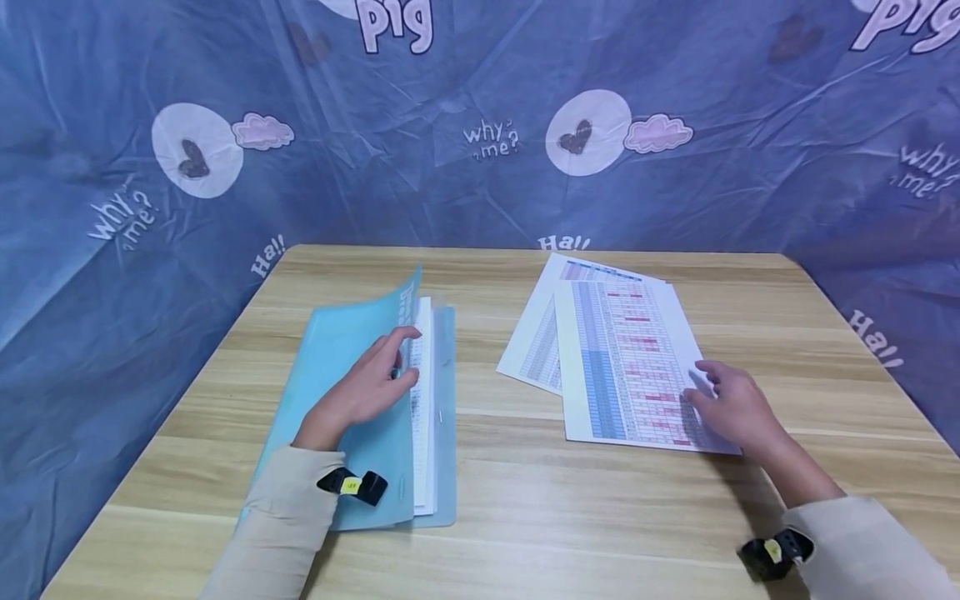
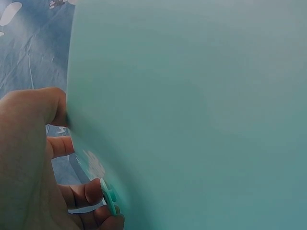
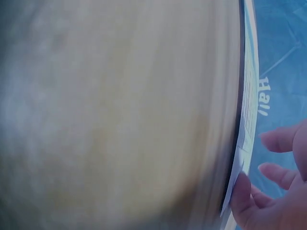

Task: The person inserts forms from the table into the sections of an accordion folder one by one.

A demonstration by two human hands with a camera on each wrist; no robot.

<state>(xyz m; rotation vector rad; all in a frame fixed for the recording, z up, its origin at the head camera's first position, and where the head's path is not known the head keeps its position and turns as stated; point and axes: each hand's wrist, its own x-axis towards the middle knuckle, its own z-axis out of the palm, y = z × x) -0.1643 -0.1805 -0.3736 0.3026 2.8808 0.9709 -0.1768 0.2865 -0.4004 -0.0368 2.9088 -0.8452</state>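
Observation:
A light blue plastic file folder [image 1: 341,333] lies on the left of the table with its front cover partly lifted. White printed sheets [image 1: 423,433] show inside along its right side. My left hand [image 1: 363,387] is at the cover's free edge. In the left wrist view, fingers curl round that edge and pinch a round snap button [image 2: 109,196]. Two overlapping sheets lie to the right: a front table printout [image 1: 637,367] and a rear printout [image 1: 528,346] partly covered by it. Over the front printout's lower right edge is my right hand [image 1: 738,408], loosely bent, its thumb touching the paper.
The wooden table [image 1: 510,517] carries the folder and the sheets. A blue patterned cloth [image 1: 420,183] hangs behind it and along both sides. Small black cameras are strapped on both sleeves.

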